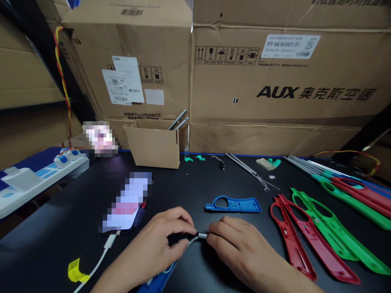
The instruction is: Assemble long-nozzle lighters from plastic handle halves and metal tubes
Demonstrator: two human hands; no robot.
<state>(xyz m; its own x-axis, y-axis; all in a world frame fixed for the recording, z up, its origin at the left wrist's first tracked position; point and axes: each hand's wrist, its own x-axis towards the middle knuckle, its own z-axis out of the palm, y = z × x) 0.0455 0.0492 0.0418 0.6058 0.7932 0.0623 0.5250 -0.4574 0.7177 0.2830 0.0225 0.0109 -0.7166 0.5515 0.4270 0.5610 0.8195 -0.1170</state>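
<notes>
My left hand (168,236) is closed in a pinch, with a thin white wire (192,241) at its thumb and index fingertips. The wire runs to a short silver metal tube (202,235), which has a dark end at my left index fingertip. My right hand (240,242) is closed on the tube's other end; its fingers hide how far the tube goes on. Below my left hand lies a blue plastic casing (160,283), partly hidden, with wire in it. A blue handle shell (244,204) lies just beyond my right hand.
Red handle shells (324,248) and green handle shells (339,240) lie at the right. Metal rods (241,162), a small cardboard box (152,144) and green bits (200,158) are at the back. A phone (128,203) with its white cable (99,260) and a power strip (45,175) are left.
</notes>
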